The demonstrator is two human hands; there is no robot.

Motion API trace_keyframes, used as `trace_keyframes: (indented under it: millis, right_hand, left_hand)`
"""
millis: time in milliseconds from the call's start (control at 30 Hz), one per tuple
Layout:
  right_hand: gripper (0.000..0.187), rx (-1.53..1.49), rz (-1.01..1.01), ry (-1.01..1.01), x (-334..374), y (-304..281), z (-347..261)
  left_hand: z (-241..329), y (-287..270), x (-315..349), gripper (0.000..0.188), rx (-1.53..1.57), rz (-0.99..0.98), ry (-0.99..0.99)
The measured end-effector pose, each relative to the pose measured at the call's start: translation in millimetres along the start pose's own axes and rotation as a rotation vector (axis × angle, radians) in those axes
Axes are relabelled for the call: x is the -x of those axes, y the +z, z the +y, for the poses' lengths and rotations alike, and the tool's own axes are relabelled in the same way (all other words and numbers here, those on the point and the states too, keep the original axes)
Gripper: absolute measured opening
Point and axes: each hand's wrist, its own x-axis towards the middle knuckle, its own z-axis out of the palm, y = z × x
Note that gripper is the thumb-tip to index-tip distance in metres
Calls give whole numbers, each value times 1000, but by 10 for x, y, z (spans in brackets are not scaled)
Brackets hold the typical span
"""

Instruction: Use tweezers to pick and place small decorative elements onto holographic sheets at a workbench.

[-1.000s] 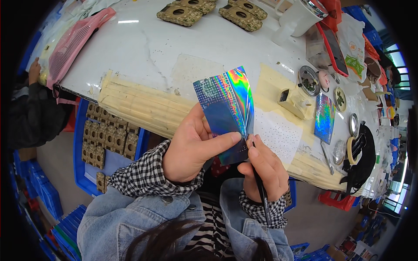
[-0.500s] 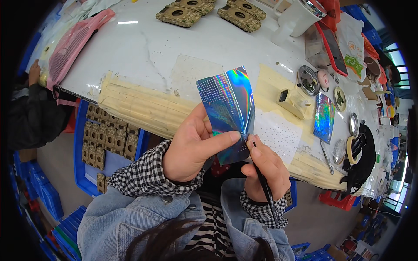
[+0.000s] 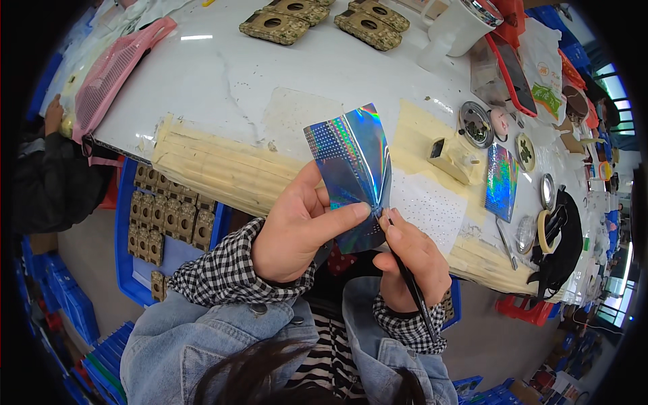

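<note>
A shiny holographic sheet [image 3: 356, 162] with rows of small dots is bent and creased, held up above the table's near edge. My left hand [image 3: 297, 233] grips it, thumb pressed on its lower middle and fingers behind. Close beside that thumb, the fingertips of my right hand [image 3: 415, 263] pinch together at the sheet's right edge. A thin black pen-like tool [image 3: 410, 283] lies along the right hand, slanting down toward the wrist. Its tip is hidden at the fingertips, so I cannot tell whether it touches the sheet. White paper [image 3: 428, 209] with scattered tiny dots lies behind the right hand.
Camouflage-patterned shells [image 3: 277, 27] sit at the far side; more fill a blue tray [image 3: 172, 266] below left. To the right are a cream device [image 3: 455, 158], another holographic sheet [image 3: 501, 179], a phone [image 3: 513, 74] and a white mug [image 3: 459, 30]. A pink basket [image 3: 118, 81] stands left.
The sheet's upper part has tilted slightly left and its reflections have shifted. My right fingertips have moved a little left and up. Both hands keep their hold.
</note>
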Motion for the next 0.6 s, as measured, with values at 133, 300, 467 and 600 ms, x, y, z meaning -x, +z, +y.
trace_keyframes:
  millis: [133, 300, 467, 600]
  right_hand:
    - [40, 25, 4, -6, 2, 6, -4]
    - [37, 78, 9, -48, -13, 21, -14]
    - [36, 73, 21, -83, 11, 37, 9]
    - [36, 65, 18, -94, 10, 28, 17]
  left_hand:
    - [16, 7, 10, 50, -9, 16, -15]
    - [16, 9, 16, 50, -8, 12, -13]
    - [1, -11, 12, 49, -9, -4, -14]
    - [6, 4, 7, 49, -14, 2, -18]
